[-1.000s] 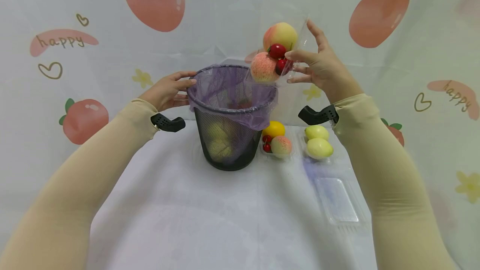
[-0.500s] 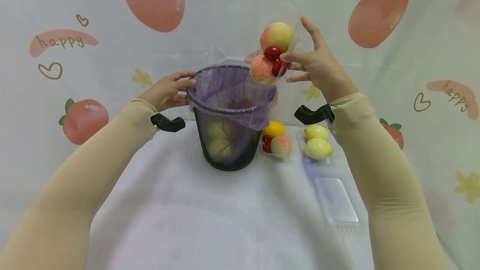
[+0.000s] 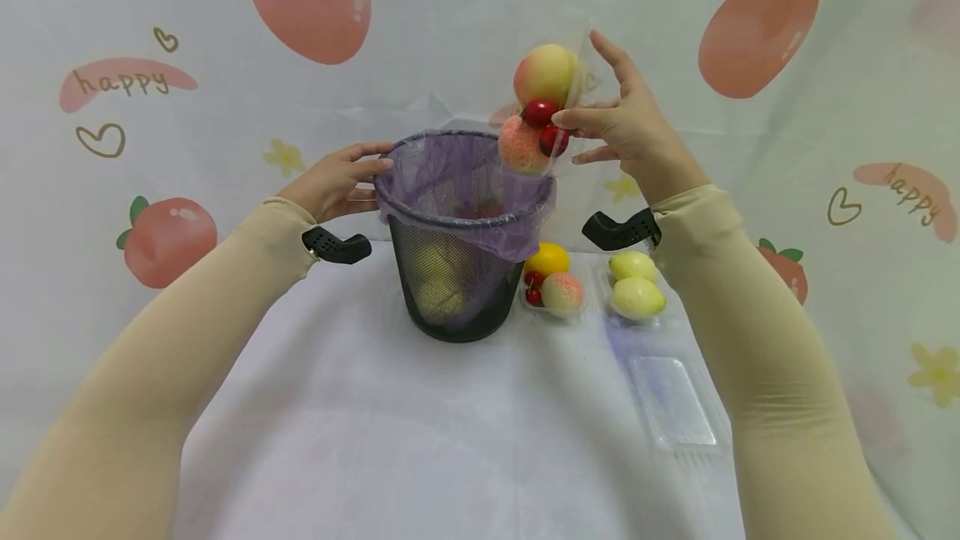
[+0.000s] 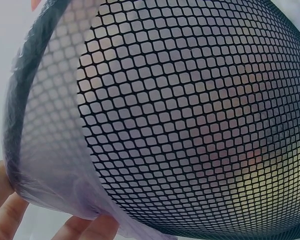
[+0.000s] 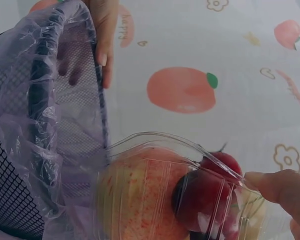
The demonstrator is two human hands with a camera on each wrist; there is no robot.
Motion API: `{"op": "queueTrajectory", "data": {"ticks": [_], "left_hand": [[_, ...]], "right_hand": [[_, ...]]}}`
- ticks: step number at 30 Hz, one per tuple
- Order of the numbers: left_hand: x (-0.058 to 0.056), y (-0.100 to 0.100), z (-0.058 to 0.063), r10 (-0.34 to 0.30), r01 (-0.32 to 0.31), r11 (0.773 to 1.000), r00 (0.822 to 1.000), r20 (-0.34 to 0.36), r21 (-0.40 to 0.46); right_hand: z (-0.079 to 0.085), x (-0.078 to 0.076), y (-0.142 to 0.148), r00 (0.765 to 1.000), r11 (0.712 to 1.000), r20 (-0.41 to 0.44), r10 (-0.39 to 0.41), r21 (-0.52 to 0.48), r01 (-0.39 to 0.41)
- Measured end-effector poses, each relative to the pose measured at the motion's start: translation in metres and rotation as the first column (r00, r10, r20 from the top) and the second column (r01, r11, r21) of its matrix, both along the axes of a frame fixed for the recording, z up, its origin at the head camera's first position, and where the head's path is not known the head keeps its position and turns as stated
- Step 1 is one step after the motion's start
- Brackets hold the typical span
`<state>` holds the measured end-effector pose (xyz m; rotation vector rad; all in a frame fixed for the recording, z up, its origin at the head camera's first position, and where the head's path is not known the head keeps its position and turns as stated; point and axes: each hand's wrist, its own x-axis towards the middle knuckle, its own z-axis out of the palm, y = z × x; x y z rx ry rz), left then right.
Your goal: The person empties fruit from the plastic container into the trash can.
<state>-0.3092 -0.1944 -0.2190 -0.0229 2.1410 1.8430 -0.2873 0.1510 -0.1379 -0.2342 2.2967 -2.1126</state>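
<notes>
A black mesh wastebasket (image 3: 465,273) stands upright, its rim covered by a thin purple bag (image 3: 517,232). My left hand (image 3: 333,182) grips the basket's left rim through the bag. Yellowish fruit (image 3: 438,290) shows through the mesh. Raised at the basket's right side, my right hand (image 3: 633,127) holds a tilted clear plastic box (image 5: 210,155) by its edge, thumb on the near side. Inside lie a smooth peach (image 3: 546,73), a speckled peach (image 3: 522,144) and two red cherries (image 3: 540,112). The box's lower end overlaps the basket's right rim in the head view.
Right of the basket, a clear box holds an orange fruit (image 3: 550,259), a speckled peach (image 3: 562,294) and cherries (image 3: 533,296). Farther right, another holds two yellow-green lemons (image 3: 638,298). A bare clear tray (image 3: 682,402) lies nearer. A printed cloth (image 3: 450,40) hangs behind.
My right hand has moved a little left with the fruit box, bringing it closer over the basket's right rim. The left hand and basket have stayed in place.
</notes>
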Motion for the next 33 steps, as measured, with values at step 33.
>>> {"op": "queueTrajectory", "data": {"ticks": [33], "left_hand": [[-0.001, 0.000, -0.003, 0.012, -0.012, 1.000, 1.000, -0.011, 0.002]], "right_hand": [[-0.004, -0.004, -0.016, 0.998, 0.982, -0.057, 0.011, 0.190, 0.000]]}}
